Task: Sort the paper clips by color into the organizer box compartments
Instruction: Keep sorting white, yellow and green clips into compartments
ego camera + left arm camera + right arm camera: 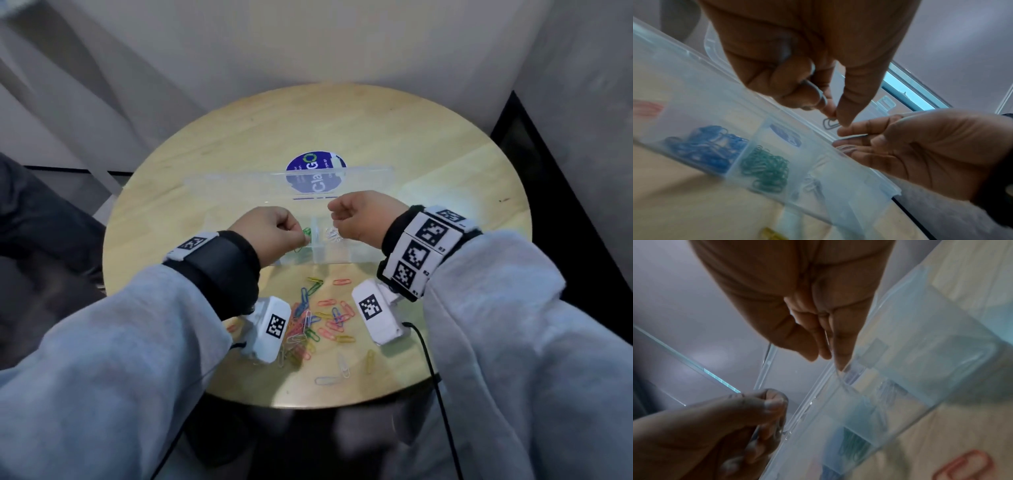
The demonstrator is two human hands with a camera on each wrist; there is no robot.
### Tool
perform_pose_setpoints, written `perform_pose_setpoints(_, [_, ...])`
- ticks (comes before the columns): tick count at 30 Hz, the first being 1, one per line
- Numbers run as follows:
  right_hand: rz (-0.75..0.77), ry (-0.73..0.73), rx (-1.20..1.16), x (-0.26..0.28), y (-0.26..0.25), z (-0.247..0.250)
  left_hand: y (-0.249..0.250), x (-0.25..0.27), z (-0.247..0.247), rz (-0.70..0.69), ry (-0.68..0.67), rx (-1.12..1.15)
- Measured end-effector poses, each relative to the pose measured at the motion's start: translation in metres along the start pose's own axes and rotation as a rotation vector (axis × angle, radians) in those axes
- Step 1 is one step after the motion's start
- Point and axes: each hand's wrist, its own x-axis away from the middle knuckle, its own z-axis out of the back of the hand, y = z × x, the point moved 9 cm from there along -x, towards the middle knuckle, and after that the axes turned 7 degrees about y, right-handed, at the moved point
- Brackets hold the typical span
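Note:
The clear organizer box stands mid-table with its lid raised behind. Its compartments hold blue clips, green clips, white clips and pink ones. My left hand hovers over the green compartment, thumb and forefinger pinching a paper clip that reads grey against the light. My right hand is close beside it over the white clips, fingers gathered on a thin pale clip. Loose mixed clips lie in front of the box.
The round wooden table carries a blue round sticker behind the lid. A black cable runs off the front right edge. A red clip lies on the wood by the box, and walls stand close behind.

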Motion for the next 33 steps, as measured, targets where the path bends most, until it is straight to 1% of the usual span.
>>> perform_pose_setpoints(3, [0.055,0.056,-0.054,0.006,0.002,0.014,0.009,-0.008,-0.002,-0.012,0.027,0.040])
perform_pose_setpoints(5, [0.056,0.059,-0.145,0.014,0.006,0.021,0.016,-0.013,-0.006,-0.028,0.043,0.035])
perform_pose_setpoints(7, [0.047,0.049,-0.160,0.022,0.012,0.027,0.024,-0.018,-0.012,-0.048,0.058,0.005])
perform_pose_setpoints(8, [0.039,0.033,-0.116,0.027,0.016,0.028,0.028,-0.020,-0.015,-0.058,0.064,-0.026])
perform_pose_setpoints(11, [0.003,-0.059,0.111,0.040,0.029,0.026,0.037,-0.023,-0.023,-0.078,0.082,-0.121])
perform_pose_setpoints(15, [-0.014,-0.189,0.298,0.053,0.040,0.012,0.042,-0.023,-0.028,-0.073,0.096,-0.122])
perform_pose_setpoints(19, [0.088,-0.303,0.418,0.062,0.034,-0.010,0.043,-0.016,-0.028,-0.087,0.077,-0.007])
perform_pose_setpoints(23, [0.192,-0.399,0.447,0.071,0.024,-0.037,0.043,-0.002,-0.016,-0.168,0.107,0.013])
perform_pose_setpoints(25, [0.203,-0.447,0.465,0.074,0.024,-0.051,0.037,0.011,-0.016,-0.197,0.049,-0.064])
perform_pose_setpoints(30, [0.253,-0.546,0.523,0.084,0.019,-0.075,0.005,0.054,-0.051,-0.246,-0.282,-0.471])
perform_pose_setpoints(33, [0.313,-0.549,0.531,0.088,0.010,-0.082,-0.013,0.073,-0.071,-0.215,-0.418,-0.584])
